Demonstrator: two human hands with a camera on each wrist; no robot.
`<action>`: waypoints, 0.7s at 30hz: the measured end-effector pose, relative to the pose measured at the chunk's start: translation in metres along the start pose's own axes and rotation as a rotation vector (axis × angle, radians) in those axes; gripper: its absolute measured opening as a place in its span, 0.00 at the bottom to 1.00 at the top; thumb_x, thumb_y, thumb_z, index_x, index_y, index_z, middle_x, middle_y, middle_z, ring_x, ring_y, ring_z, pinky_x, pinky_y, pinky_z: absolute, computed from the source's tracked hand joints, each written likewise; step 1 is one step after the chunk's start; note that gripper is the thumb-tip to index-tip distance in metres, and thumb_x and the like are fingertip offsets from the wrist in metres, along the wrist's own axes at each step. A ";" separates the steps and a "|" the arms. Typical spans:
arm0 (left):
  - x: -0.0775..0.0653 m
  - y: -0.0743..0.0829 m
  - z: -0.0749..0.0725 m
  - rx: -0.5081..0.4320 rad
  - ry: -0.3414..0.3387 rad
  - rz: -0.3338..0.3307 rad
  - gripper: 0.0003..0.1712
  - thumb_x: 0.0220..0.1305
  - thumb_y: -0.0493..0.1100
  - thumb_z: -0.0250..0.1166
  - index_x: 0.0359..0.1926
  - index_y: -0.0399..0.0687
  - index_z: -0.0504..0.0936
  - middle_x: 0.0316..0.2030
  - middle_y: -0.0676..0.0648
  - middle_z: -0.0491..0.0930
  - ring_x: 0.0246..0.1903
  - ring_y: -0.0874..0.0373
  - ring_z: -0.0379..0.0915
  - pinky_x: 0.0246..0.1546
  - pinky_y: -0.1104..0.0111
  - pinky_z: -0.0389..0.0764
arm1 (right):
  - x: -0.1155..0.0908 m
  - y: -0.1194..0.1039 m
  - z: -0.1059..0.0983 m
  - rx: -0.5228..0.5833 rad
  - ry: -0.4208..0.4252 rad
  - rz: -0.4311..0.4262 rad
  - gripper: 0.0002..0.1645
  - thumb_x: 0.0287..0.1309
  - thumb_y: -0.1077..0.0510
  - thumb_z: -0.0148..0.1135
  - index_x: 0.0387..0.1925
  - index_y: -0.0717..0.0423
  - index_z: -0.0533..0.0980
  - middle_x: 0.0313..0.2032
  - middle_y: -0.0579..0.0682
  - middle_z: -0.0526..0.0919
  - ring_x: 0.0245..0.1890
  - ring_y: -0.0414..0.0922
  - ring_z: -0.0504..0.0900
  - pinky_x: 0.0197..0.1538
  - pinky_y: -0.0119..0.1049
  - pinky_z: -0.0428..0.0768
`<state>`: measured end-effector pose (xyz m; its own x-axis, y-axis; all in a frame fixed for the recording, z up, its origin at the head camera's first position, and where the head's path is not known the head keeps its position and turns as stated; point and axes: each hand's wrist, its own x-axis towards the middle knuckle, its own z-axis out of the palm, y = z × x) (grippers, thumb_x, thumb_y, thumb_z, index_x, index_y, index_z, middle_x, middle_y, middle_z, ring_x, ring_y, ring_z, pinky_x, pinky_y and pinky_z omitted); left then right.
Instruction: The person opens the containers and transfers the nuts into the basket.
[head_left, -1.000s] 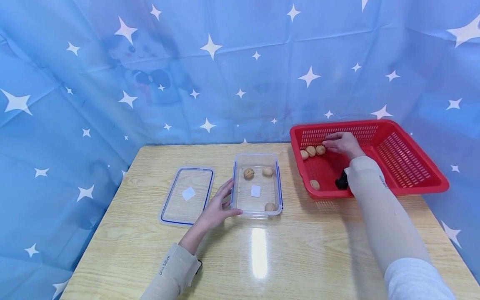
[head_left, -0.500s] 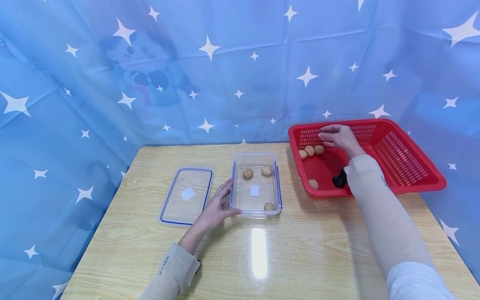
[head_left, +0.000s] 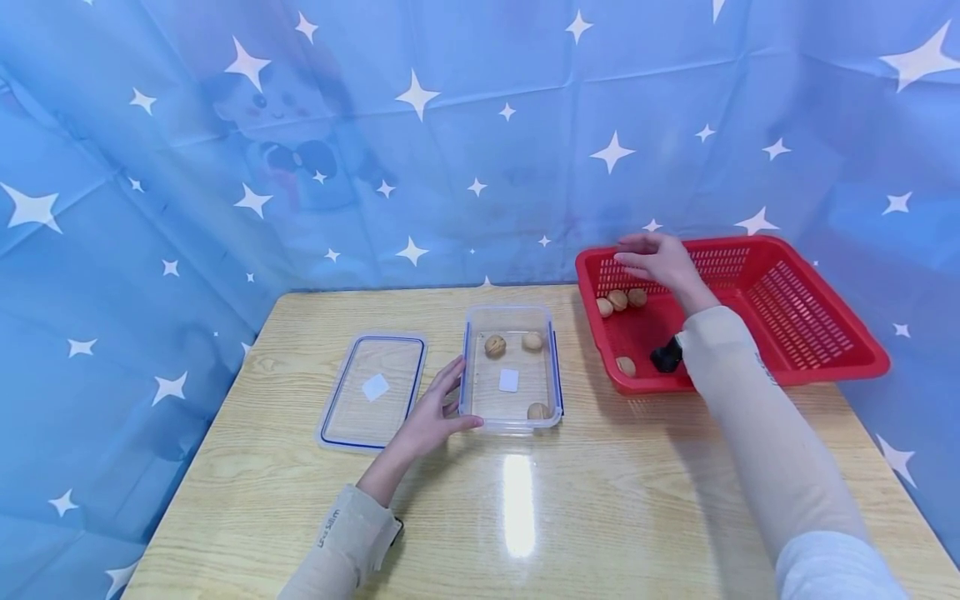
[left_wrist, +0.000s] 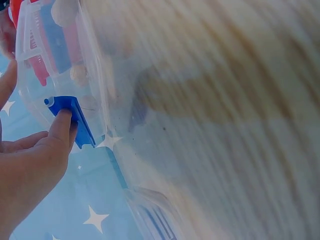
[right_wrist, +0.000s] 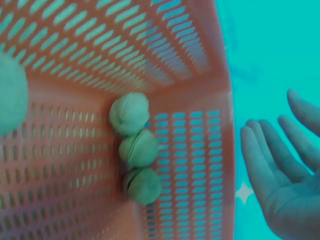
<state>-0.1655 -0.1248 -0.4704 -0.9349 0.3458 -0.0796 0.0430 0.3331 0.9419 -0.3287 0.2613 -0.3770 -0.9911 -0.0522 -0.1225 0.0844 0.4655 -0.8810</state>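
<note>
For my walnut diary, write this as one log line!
left fingers: touching clear box; right fingers: empty, near red basket; walnuts: three boxed, four visible in basket

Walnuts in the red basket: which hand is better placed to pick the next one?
Right, most likely. The right hand holds nothing and hovers above the far side of the red basket, near three walnuts. The left hand touches the clear box and would have to leave it first.
</note>
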 end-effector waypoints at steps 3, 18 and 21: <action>0.000 0.000 0.000 -0.003 0.002 -0.001 0.55 0.58 0.36 0.72 0.79 0.45 0.47 0.80 0.45 0.42 0.77 0.39 0.48 0.74 0.52 0.67 | -0.003 -0.008 0.005 -0.012 -0.003 -0.024 0.37 0.68 0.48 0.60 0.72 0.55 0.64 0.69 0.61 0.67 0.64 0.56 0.76 0.58 0.30 0.82; 0.001 -0.001 0.000 0.001 0.007 0.004 0.56 0.58 0.37 0.73 0.79 0.44 0.48 0.80 0.45 0.43 0.76 0.38 0.49 0.73 0.51 0.67 | -0.016 -0.038 0.040 0.012 -0.062 -0.085 0.32 0.69 0.54 0.60 0.70 0.59 0.67 0.67 0.62 0.71 0.63 0.58 0.77 0.65 0.46 0.79; 0.000 0.000 0.000 0.000 0.008 0.003 0.56 0.58 0.37 0.73 0.79 0.44 0.48 0.80 0.45 0.43 0.76 0.38 0.48 0.73 0.50 0.67 | -0.019 -0.042 0.047 -0.001 -0.085 -0.096 0.31 0.69 0.54 0.60 0.69 0.59 0.67 0.67 0.61 0.71 0.63 0.57 0.77 0.67 0.49 0.79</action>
<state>-0.1656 -0.1248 -0.4707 -0.9375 0.3399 -0.0747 0.0452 0.3318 0.9423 -0.3087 0.2015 -0.3593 -0.9823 -0.1713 -0.0757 -0.0110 0.4560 -0.8899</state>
